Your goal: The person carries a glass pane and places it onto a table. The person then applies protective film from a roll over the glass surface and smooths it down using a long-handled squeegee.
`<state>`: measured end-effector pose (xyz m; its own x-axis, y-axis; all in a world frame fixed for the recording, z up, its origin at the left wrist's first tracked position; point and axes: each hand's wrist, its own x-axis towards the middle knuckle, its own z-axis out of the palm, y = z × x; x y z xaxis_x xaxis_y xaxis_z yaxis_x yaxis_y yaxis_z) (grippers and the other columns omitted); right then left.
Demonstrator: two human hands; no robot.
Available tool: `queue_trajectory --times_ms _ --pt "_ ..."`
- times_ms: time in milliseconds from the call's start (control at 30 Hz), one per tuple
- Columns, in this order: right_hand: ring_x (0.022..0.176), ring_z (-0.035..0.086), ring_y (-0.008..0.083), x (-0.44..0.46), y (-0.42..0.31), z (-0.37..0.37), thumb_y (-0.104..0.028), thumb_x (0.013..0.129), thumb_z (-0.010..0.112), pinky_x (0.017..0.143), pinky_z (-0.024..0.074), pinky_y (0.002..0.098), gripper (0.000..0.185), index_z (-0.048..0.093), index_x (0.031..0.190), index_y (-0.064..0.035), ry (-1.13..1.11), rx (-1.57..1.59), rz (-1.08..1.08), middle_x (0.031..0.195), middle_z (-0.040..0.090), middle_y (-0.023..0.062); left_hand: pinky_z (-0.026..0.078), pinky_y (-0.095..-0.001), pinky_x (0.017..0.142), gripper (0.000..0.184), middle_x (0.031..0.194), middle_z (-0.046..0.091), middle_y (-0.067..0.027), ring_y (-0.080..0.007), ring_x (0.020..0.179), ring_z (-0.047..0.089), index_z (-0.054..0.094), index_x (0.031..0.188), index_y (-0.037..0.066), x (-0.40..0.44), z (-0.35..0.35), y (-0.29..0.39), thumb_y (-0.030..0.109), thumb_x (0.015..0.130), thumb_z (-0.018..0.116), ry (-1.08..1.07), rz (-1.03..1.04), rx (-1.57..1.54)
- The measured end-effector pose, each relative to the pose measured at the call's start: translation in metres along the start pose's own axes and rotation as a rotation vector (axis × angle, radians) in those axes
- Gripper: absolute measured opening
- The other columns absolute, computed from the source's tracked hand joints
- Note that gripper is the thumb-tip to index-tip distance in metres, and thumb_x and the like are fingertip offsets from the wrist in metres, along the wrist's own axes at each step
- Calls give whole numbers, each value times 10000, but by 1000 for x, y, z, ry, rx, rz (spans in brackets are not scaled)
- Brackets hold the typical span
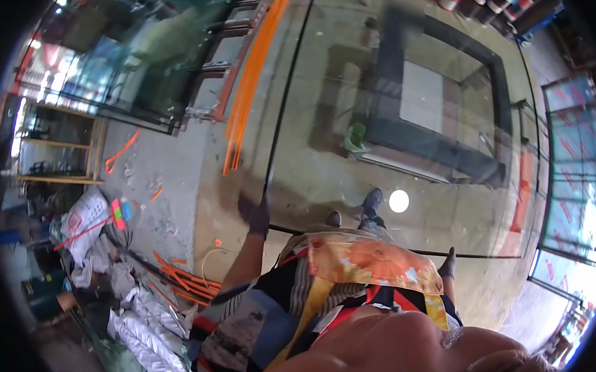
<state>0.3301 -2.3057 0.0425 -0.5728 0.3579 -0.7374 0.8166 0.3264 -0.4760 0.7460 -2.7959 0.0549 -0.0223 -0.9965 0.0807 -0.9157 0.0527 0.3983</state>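
Note:
A large clear glass pane (299,159) with dark edges lies in front of my body. My left hand (254,215), in a dark glove, is closed around its near left corner with the thumb up along the edge. On the right, my gloved right hand (448,266) grips the near edge, its thumb raised; the fingers below are hidden. Through the glass I see a dark-bordered rectangular frame or stand (442,143) and my shoe (373,200). An orange floral apron (375,261) covers my front.
Long orange strips (256,76) lie left of the pane, beside a rack (216,81) and more glass (136,49). Orange pieces (182,277) and silvery bags (148,336) are on the floor at lower left. Framed glass panels (572,167) stand at right. Cans (473,3) are at the back.

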Motion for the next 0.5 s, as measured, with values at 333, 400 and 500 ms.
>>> queue_trajectory --times_ms 333,400,500 --pt "471 445 197 7 9 49 -570 817 442 427 375 268 509 451 686 -77 -506 973 29 550 467 69 488 -320 678 525 942 556 -81 -206 807 567 490 1108 122 -65 117 -102 567 839 415 -794 -662 -1367" --pt "434 390 173 3 19 57 -554 834 425 402 330 253 505 414 631 -92 -504 969 64 501 408 53 484 -324 668 540 904 553 -76 -199 785 563 502 1082 119 -46 122 -103 586 836 393 -760 -766 -1414" --pt "467 410 183 9 39 67 -542 844 419 429 344 261 499 436 650 -82 -547 950 119 526 424 68 476 -333 648 579 827 547 -67 -186 740 555 527 1032 112 -33 81 -76 624 830 350 -646 -1043 -1511"
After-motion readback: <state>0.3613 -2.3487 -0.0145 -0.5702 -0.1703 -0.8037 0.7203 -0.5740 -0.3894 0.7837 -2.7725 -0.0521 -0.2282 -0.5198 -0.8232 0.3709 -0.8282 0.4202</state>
